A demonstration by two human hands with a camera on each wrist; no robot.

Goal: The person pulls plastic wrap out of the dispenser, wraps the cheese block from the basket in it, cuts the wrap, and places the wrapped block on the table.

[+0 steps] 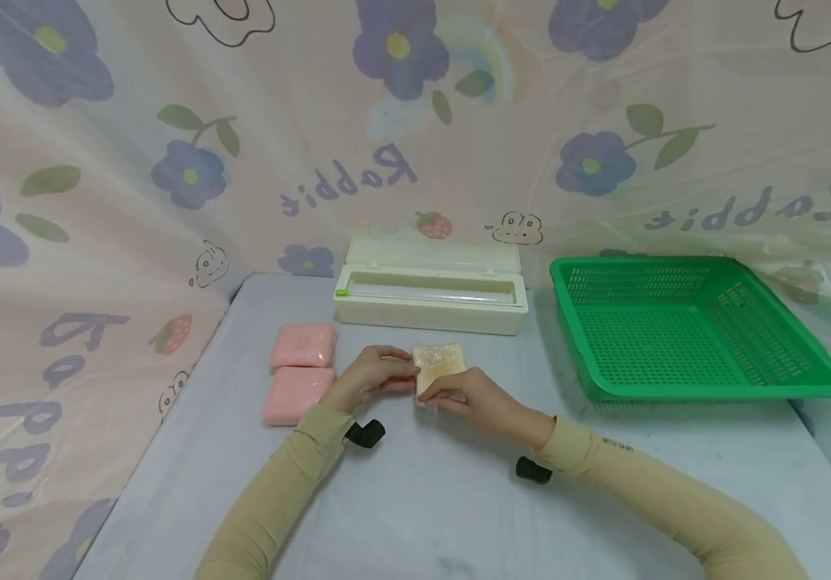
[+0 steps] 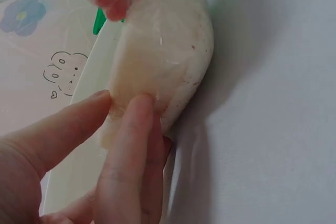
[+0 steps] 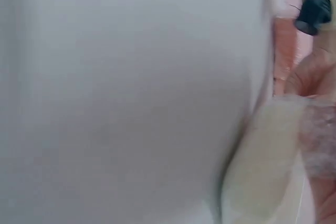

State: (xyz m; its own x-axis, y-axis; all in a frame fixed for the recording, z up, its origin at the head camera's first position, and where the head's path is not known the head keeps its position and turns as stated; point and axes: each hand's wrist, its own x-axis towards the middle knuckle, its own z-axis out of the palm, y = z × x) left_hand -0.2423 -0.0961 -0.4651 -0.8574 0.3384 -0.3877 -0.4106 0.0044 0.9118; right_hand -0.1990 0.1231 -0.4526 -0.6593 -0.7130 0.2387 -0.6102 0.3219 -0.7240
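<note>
A square cream-coloured slab [image 1: 440, 356] in clear plastic wrap [image 3: 320, 137] lies between the two hands, in the middle of the table. My left hand [image 1: 371, 377] holds it by its left side; in the left wrist view the thumb and fingers pinch against the edge of the slab [image 2: 168, 51]. From the right, my right hand [image 1: 488, 404] reaches across the slab's near part and pinches the wrap at the near left corner. A little loose film shows below those fingertips. Brownish specks mark the slab's side in the left wrist view.
Two pink wrapped slabs, a far one [image 1: 302, 345] and a near one [image 1: 297, 396], lie left of the left hand. Behind stands a white cling film box [image 1: 430, 316], lid raised, roll inside. A green plastic basket [image 1: 712, 392] stands at the right, before a printed curtain [image 1: 459, 161].
</note>
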